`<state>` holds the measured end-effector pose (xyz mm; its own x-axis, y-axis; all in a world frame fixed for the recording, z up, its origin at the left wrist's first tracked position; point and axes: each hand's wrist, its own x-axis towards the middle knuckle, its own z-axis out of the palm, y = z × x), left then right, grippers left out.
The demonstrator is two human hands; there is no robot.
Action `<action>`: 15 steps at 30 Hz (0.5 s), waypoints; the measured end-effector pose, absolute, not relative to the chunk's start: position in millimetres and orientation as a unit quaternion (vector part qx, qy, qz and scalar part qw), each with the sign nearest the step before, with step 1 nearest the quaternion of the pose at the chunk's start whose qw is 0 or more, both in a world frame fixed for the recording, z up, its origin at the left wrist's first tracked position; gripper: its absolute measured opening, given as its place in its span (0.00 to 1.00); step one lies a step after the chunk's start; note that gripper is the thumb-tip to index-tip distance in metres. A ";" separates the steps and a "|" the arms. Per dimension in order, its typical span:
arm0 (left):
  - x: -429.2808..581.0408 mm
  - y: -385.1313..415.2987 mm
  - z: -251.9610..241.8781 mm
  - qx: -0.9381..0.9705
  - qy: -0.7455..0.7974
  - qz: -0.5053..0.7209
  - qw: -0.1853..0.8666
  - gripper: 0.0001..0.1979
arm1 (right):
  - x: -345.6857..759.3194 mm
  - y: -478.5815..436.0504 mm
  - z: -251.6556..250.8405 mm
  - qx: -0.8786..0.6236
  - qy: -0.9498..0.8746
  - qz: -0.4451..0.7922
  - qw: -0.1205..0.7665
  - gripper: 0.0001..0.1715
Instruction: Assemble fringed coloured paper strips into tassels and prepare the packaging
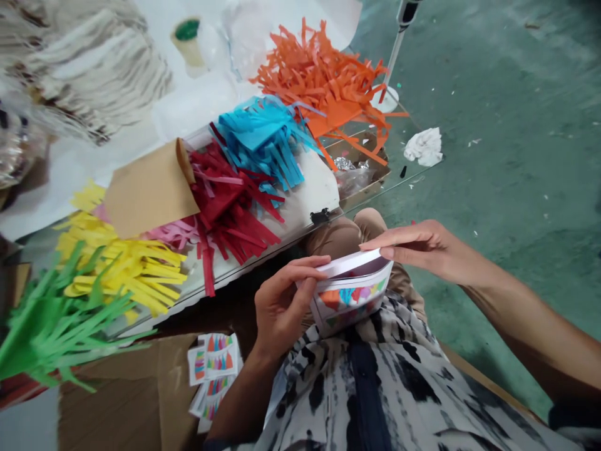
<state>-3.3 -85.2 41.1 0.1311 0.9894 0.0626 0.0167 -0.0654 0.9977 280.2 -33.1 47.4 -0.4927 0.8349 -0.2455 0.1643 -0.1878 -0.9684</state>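
A folded white paper packet (350, 294) with printed coloured bunting triangles sits over my knee. My left hand (282, 307) grips its left side, fingers wrapped across the front. My right hand (417, 245) pinches the upper edge of the flap between fingertips and thumb. A small stack of similar printed cards (215, 374) lies on brown cardboard just left of my left wrist. Fringed cut paper in red (230, 207) and yellow (131, 269) lies beyond my left hand, not touching it.
Blue (263, 141), orange (323, 88), pink and green (56, 319) paper fringes and a kraft paper sheet (150, 188) lie on a white board (300, 200). A foil-filled cardboard tray (357, 169) stands behind it. Crumpled white tissue (425, 147) lies on the green floor (507, 125).
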 end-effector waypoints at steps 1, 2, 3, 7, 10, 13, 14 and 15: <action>-2.0 -85.6 41.7 0.544 0.466 0.473 0.513 0.09 | 280.3 -33.8 46.8 -0.432 -0.581 0.637 0.266 0.18; -0.6 -86.2 42.3 0.535 0.473 0.472 0.517 0.11 | 280.6 -34.5 46.2 -0.434 -0.580 0.634 0.268 0.17; 0.5 -86.8 43.3 0.526 0.480 0.471 0.521 0.14 | 281.2 -35.2 45.6 -0.435 -0.581 0.632 0.271 0.17; 2.1 -88.0 49.2 0.517 0.504 0.440 0.534 0.13 | 284.8 -36.5 43.9 -0.420 -0.595 0.627 0.274 0.15; 0.7 -86.4 51.8 0.511 0.502 0.415 0.561 0.11 | 287.7 -37.3 42.7 -0.412 -0.599 0.630 0.272 0.14; -0.8 -84.2 50.2 0.515 0.480 0.415 0.577 0.11 | 290.5 -39.1 39.7 -0.408 -0.598 0.633 0.275 0.14; -1.3 -83.6 49.4 0.522 0.470 0.418 0.576 0.11 | 291.4 -39.9 38.2 -0.408 -0.596 0.633 0.278 0.14; -1.9 -83.0 48.8 0.532 0.459 0.421 0.574 0.11 | 292.4 -40.9 36.6 -0.407 -0.595 0.634 0.280 0.14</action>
<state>-1.9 -83.0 48.8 0.2252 0.9710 -0.0797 0.0044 0.0808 0.9967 292.4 -40.9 36.6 -0.5115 0.8396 -0.1831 0.1291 -0.1356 -0.9823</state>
